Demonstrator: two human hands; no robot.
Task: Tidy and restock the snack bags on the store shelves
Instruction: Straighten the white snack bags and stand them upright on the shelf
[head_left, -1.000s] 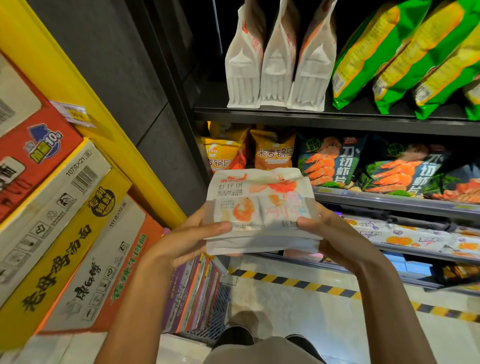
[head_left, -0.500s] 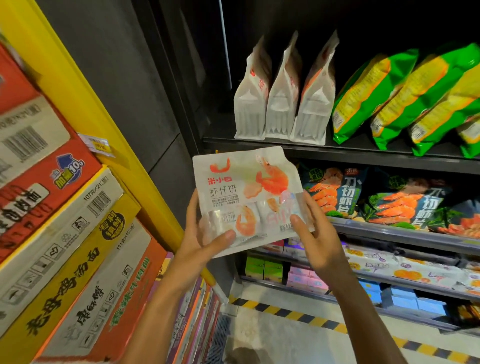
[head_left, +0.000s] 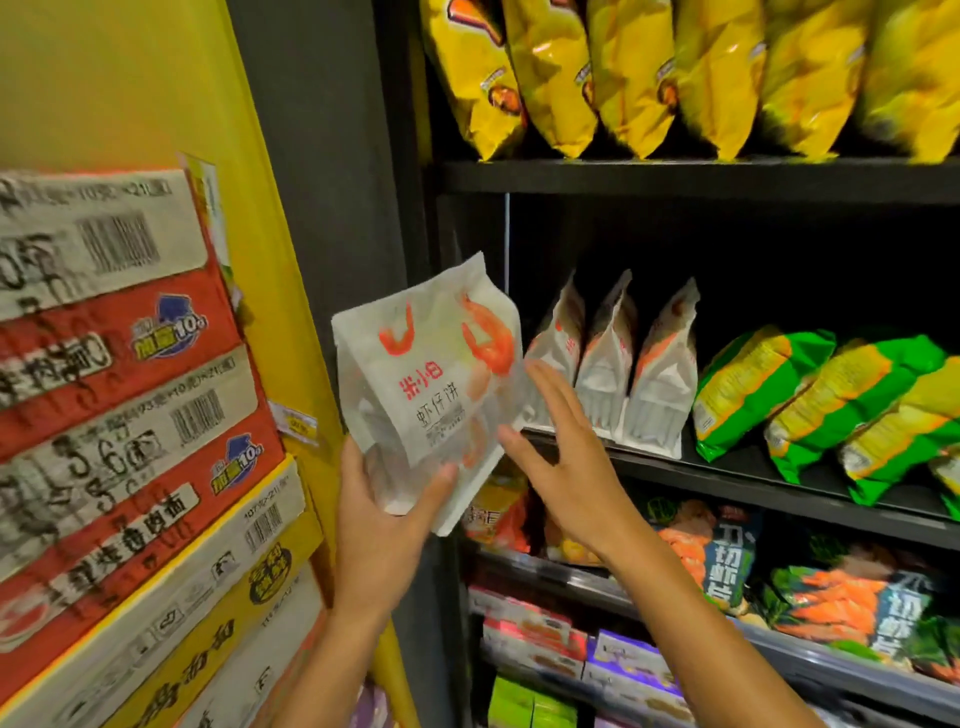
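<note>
A white snack bag (head_left: 426, 384) printed with orange shrimps stands upright in my left hand (head_left: 384, 514), which grips its bottom left corner, thumb across the front. My right hand (head_left: 561, 457) is beside the bag's right edge, fingers straight and spread, holding nothing. The bag is raised in front of the left end of the black middle shelf (head_left: 753, 473). Three matching white bags (head_left: 613, 374) stand in a row on that shelf just to the right.
Green and yellow bags (head_left: 831, 405) lean on the same shelf further right. Yellow bags (head_left: 649, 67) fill the shelf above. Shrimp chip bags (head_left: 727, 561) and small boxes sit on lower shelves. Stacked noodle cartons (head_left: 119, 415) and a yellow post stand at left.
The bag has been lifted and turned upright toward the middle shelf. My right hand has let go of it and now hovers at its right edge. The view has tilted upward.
</note>
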